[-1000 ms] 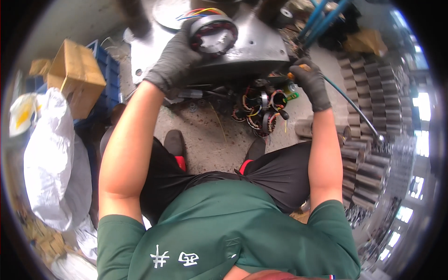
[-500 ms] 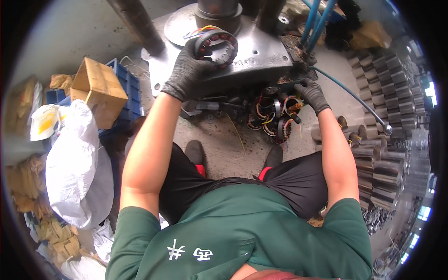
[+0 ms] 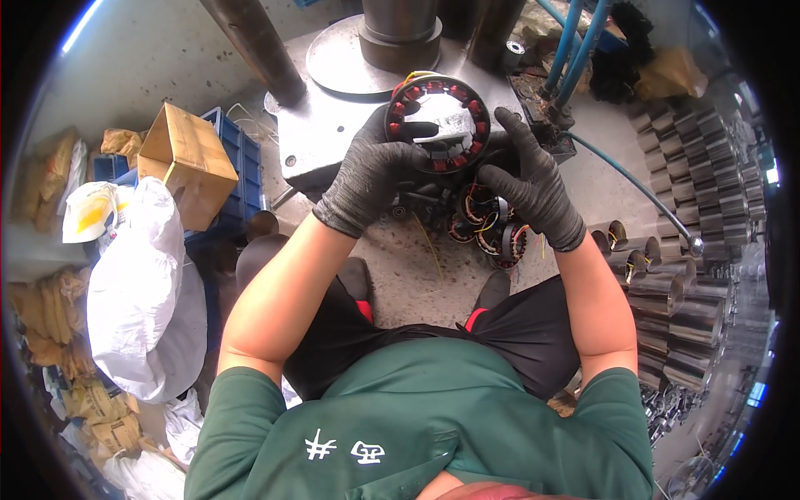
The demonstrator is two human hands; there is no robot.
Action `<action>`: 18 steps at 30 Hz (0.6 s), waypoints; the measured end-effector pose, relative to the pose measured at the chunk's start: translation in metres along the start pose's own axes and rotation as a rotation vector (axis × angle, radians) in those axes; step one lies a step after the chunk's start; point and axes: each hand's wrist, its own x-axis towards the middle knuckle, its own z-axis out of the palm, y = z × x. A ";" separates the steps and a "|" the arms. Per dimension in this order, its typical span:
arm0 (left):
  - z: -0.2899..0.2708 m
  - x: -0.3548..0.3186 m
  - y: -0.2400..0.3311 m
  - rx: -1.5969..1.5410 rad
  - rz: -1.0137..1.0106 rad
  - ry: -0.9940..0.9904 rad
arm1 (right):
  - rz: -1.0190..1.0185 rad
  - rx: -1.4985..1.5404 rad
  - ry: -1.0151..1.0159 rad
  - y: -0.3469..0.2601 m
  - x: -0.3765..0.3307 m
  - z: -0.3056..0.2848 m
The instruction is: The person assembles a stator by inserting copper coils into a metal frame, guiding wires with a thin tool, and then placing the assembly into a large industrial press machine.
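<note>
A ring-shaped motor stator (image 3: pixel 480 125) with red windings and yellow and red wires is held up over the front of the metal press table (image 3: pixel 317 129). My left hand (image 3: pixel 367 171), in a dark knitted glove, grips its left side, with the thumb reaching into the ring's opening. On the other side, my gloved right hand (image 3: pixel 537 187) is open beside the stator, thumb and fingers spread, holding nothing. Below the right hand, several more wound stators (image 3: pixel 487 237) with loose wires lie in a cluster, partly hidden by the hand.
Behind the stator stands a thick press column (image 3: pixel 400 29) over a round plate (image 3: pixel 333 67). Blue hoses (image 3: pixel 575 50) rise at the back right. Stacked metal cylinders (image 3: pixel 692 167) line the right. A cardboard box (image 3: pixel 187 167), a blue crate (image 3: pixel 237 162) and a white sack (image 3: pixel 137 292) stand left.
My left hand has brought the stator to the right and turned its open face toward me. My right hand has risen from the lower stators to beside the held one, its fingers spread.
</note>
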 end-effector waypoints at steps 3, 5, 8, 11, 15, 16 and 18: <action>0.007 0.000 -0.006 0.036 0.029 -0.068 | -0.037 0.058 0.015 -0.001 0.000 0.004; 0.014 -0.007 -0.003 0.028 0.015 -0.101 | 0.012 0.080 0.022 0.004 0.002 0.001; 0.015 -0.009 -0.004 0.031 0.029 -0.111 | 0.053 0.158 0.050 0.003 0.003 0.001; 0.019 -0.009 0.000 0.024 0.035 -0.148 | 0.069 0.394 0.051 0.001 0.007 0.005; 0.013 -0.006 -0.003 0.033 0.086 -0.199 | 0.077 0.456 0.045 0.003 0.012 0.004; 0.011 -0.006 -0.002 0.031 0.087 -0.195 | 0.083 0.434 0.055 0.002 0.013 0.005; 0.011 -0.006 0.001 0.051 0.079 -0.225 | 0.093 0.422 0.060 0.001 0.014 0.006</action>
